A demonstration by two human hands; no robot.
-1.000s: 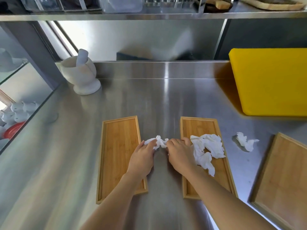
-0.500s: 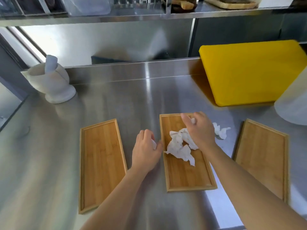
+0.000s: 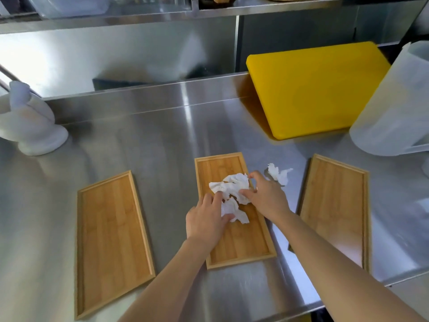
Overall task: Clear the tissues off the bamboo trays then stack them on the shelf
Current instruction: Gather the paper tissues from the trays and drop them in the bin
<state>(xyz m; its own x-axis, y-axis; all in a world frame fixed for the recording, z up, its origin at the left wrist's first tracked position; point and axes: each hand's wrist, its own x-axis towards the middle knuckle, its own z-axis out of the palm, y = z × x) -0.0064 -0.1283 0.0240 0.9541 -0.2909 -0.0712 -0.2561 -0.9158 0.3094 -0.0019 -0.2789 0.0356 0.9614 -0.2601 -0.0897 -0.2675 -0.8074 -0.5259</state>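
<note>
Tissues (image 3: 232,194) lay crumpled on the middle bamboo tray (image 3: 234,242), with left hand (image 3: 206,219) and right hand (image 3: 267,198) fingers clamped on them. Another tissue scrap (image 3: 278,174) sat on the bench (image 3: 162,140) at 2 o'clock, a yellow board (image 3: 318,89) beyond it.

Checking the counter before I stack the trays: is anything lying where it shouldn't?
Yes. A crumpled tissue lies loose on the steel counter, between the middle tray and right tray. More tissues sit on the middle tray.

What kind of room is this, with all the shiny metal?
Probably a restaurant or café kitchen. The steel counter, the steel shelf above it, the big yellow cutting board and a white mortar and pestle all suggest food preparation.
</note>
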